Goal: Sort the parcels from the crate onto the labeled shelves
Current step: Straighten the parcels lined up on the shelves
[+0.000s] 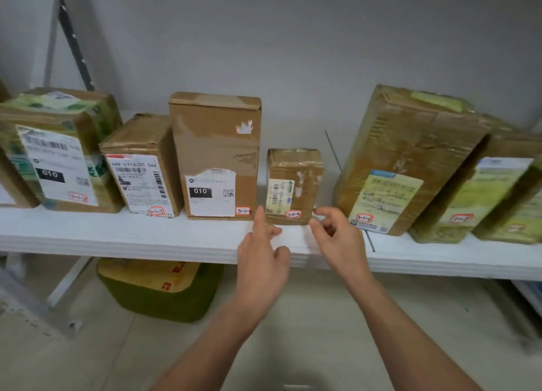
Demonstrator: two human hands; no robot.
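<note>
A long white shelf board (132, 238) runs across the whole view, and a row of parcels stands on it against a grey wall. The biggest is a large brown cardboard parcel wrapped in shiny tape (410, 150). It stands right of the middle, leans to the left, and has a label "3-1-6" low on its front. At the far left is a brown parcel with green printed tape (67, 132), marked "3-1-2". In the middle stands a tall plain cardboard box (217, 144), upright, marked "3-1-4". Under the shelf, on the floor, lies a green and yellow parcel (158, 291). At the right edge a brown parcel with a pale green label (487, 191) leans like its big neighbour; its mark is blurred. Between "3-1-2" and the tall box stands a narrower brown box with a white label (140, 167), marked "3-1-3".

The small taped brown parcel (296, 182) stands upright between the tall box and the large parcel, marked "3-1-5". The left hand (264, 249) holds nothing: its index finger is straight at the parcel's lower left corner and the other fingers are loosely bent. The right hand (337, 235) is also empty, relaxed and half wide, near the lower right corner. I cannot tell if either hand touches the parcel.
</note>
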